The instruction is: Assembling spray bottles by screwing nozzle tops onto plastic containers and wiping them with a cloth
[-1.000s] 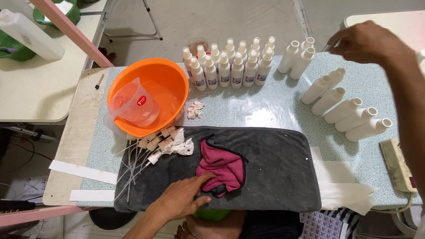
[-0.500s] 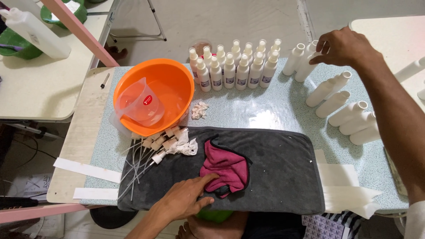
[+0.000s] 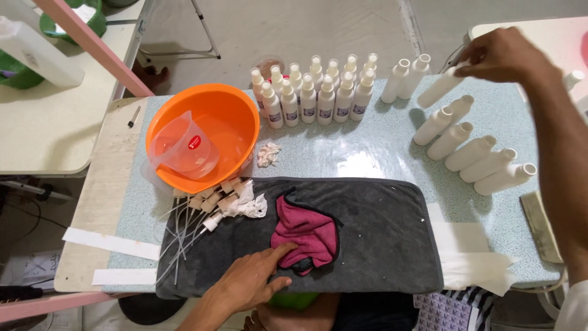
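Observation:
My right hand (image 3: 499,54) is at the far right of the table, fingers closed on a white bottle (image 3: 440,87) that it holds tilted above the table. Several more white bottles (image 3: 471,152) lie on their sides just below it. My left hand (image 3: 252,281) rests flat on a dark grey towel (image 3: 373,239), its fingers touching a crumpled magenta cloth (image 3: 306,233). A group of upright capped bottles (image 3: 312,95) stands at the back of the table.
An orange basin (image 3: 236,119) with a clear measuring cup (image 3: 182,147) inside sits at the left. Spray pumps with long tubes (image 3: 202,211) lie in front of it. Two upright open bottles (image 3: 404,78) stand at the back. White paper strips (image 3: 110,243) lie at the left edge.
My right hand has taken a lying white bottle and lifted it off the table at the far right. My left hand has stayed on the towel by the magenta cloth.

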